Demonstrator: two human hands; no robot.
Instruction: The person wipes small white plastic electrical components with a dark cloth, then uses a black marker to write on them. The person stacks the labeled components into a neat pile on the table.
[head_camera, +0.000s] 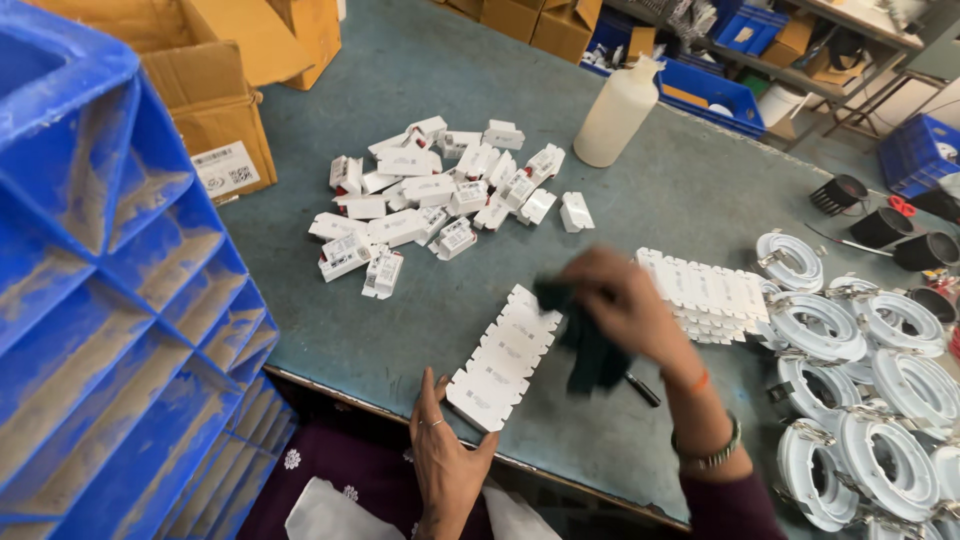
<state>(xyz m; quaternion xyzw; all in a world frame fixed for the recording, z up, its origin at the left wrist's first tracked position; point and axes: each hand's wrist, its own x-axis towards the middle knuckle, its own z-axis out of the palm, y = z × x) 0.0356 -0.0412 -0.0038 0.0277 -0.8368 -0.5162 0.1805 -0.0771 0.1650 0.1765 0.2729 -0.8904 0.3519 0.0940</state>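
Now | left hand flat, fingers spread, steadying row at bench edge | right hand blurred, fingers seemingly closed on cloth | risk: hard wipe shoving row off edge

bottle: 1 | blue crates: 1 stack | black cups: 4 | dark cloth: 1

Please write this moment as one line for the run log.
left hand: steadies row of white modules | right hand: holds dark cloth over row | table: loose modules, white rings
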